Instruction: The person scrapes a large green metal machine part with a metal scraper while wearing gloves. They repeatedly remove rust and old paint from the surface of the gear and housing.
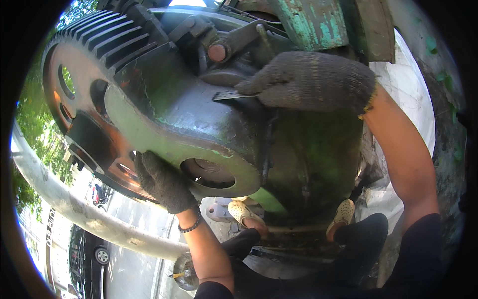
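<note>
Now pinching metal blade (225, 95) in right hand (311, 82); resting left hand (167, 183), loosely extended, against near-left side of gear housing (204, 117), seemingly bracing.

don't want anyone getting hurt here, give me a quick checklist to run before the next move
1. Gloves worn: ok, dark knitted ones on the right hand and left hand.
2. Thin metal blade held securely: ok as far as shows, the right hand grips one end.
3. Blade tip touching the machine body: cannot tell.
4. Left hand well away from the gear wheel: not ok, it is right beside it.
5. Gear wheel stationary: cannot tell.
6. Solid shoes: not ok, clogs with holes.
</note>
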Available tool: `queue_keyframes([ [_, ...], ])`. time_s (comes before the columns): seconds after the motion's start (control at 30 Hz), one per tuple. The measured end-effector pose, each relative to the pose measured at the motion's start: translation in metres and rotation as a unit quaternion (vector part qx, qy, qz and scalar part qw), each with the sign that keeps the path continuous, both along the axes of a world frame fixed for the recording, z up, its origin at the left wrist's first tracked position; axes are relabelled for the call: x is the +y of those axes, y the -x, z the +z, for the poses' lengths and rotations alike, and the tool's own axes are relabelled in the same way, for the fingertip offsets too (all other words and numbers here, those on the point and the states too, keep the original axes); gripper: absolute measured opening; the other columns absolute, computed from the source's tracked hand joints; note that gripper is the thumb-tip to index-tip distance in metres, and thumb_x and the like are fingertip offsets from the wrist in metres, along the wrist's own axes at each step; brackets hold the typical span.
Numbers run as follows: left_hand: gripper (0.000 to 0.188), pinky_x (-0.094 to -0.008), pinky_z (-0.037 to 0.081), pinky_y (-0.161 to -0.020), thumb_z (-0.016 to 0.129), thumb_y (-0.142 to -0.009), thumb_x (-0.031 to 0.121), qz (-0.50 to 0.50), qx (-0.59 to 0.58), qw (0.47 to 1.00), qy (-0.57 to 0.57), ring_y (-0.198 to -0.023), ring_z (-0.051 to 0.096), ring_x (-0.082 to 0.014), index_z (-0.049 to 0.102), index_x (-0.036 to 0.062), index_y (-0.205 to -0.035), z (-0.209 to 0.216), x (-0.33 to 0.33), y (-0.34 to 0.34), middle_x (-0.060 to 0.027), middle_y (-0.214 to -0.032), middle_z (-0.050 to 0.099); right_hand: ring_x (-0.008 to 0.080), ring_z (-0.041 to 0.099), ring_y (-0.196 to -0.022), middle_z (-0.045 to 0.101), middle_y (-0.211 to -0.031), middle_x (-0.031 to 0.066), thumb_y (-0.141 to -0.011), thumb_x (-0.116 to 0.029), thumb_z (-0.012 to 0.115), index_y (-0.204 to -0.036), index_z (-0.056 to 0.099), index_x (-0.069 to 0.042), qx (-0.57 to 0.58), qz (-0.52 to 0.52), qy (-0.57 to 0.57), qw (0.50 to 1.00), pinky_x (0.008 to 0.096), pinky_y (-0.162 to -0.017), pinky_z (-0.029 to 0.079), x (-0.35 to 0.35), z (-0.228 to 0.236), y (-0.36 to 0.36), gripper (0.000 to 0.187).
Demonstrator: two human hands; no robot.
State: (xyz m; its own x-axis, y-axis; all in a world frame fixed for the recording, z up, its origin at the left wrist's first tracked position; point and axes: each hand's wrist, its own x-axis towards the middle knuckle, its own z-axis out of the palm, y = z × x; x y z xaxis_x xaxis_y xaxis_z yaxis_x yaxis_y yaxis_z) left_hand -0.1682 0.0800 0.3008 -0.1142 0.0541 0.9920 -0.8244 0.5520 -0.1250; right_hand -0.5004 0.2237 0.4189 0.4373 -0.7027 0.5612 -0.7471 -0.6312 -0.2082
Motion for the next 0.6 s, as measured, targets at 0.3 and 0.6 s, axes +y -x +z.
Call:
queue_keyframes([
  [0.3,0.038,-0.0501,0.041,-0.113,0.050,-0.110,0.024,-0.246,0.228,0.923,-0.188,-0.133,0.053,-0.0450,0.058,-0.0072,-0.131,0.012,0.018,0.020,-0.0290,-0.139,0.059,0.0267,0.071,-0.110,0.075,-0.122,0.0149,-0.098,-0.025,0.068,-0.134,0.071,-0.013,0.015,-0.003,0.040,0.999,0.0377,-0.099,0.053,-0.001,0.003,-0.009,0.038],
  [0.6,0.034,-0.0497,0.048,-0.108,0.056,-0.103,0.009,-0.056,0.122,0.984,-0.118,-0.129,0.058,-0.0419,0.056,-0.0018,-0.136,0.009,0.014,0.016,-0.0252,-0.136,0.061,0.0304,0.071,-0.105,0.073,-0.120,0.0200,-0.101,-0.027,0.065,-0.135,0.070,-0.014,-0.028,0.035,0.044,0.998,0.0378,-0.096,0.053,-0.017,-0.001,-0.014,0.037],
])
